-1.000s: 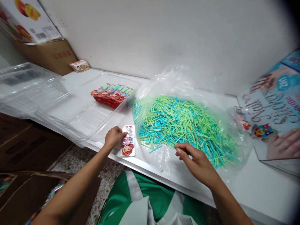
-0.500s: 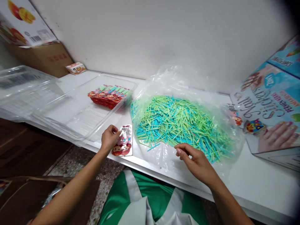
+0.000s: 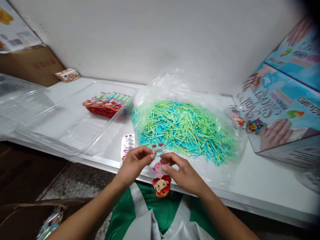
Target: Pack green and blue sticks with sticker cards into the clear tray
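Observation:
A small printed packet [image 3: 162, 186] with a red-haired cartoon figure is held upright between my two hands, above the table's front edge. My left hand [image 3: 135, 163] pinches its upper left side, and my right hand [image 3: 181, 171] pinches its right side. Just behind my hands lies a heap of green and blue sticks [image 3: 185, 128] in an open clear plastic bag [image 3: 172, 80]. More printed packets [image 3: 127, 145] lie on the table beside my left hand. A bundle of filled packets [image 3: 106, 105] sits in a clear plastic tray [image 3: 57, 128].
Blue and white boxes [image 3: 282, 110] stand at the right, with a small packet [image 3: 237, 115] beside them. Clear trays [image 3: 20, 100], a cardboard box [image 3: 30, 65] and a small orange-white box [image 3: 68, 75] are at the left. A wall rises behind the table [image 3: 270, 176].
My left hand has moved right from the packets on the table, now with one packet. My right hand has moved left to meet it and grips the same packet. The view has shifted right.

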Tool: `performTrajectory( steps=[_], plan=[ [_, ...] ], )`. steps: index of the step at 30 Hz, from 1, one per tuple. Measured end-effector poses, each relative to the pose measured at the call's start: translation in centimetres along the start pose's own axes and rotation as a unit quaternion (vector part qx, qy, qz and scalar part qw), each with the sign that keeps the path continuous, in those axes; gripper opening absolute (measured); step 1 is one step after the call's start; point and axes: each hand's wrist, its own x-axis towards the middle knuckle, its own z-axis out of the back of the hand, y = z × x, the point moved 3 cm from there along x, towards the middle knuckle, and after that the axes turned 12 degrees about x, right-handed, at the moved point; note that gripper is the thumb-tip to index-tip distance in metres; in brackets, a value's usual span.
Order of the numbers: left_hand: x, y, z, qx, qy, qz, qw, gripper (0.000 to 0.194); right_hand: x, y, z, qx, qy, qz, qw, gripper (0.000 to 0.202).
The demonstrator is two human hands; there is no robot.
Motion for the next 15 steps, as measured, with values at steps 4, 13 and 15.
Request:
performTrajectory(
  steps=[4,13,15],
  plan=[
    [1.0,1.7,-4.6,-0.094,0.066,0.017,0.993,0.019,-0.6,-0.7,-0.3,0.006,-0.013,-0.015,1.0,0.018],
    [2.6,4.2,-6.6,-0.092,0.067,0.118,0.986,0.024,-2.2,-3.1,9.0,-0.407,-0.05,-0.052,0.911,0.025],
    [2.7,4.6,-6.6,-0.088,0.066,0.128,0.986,0.023,-1.6,-4.2,11.0,-0.554,-0.038,-0.114,0.824,0.03]
  ],
)
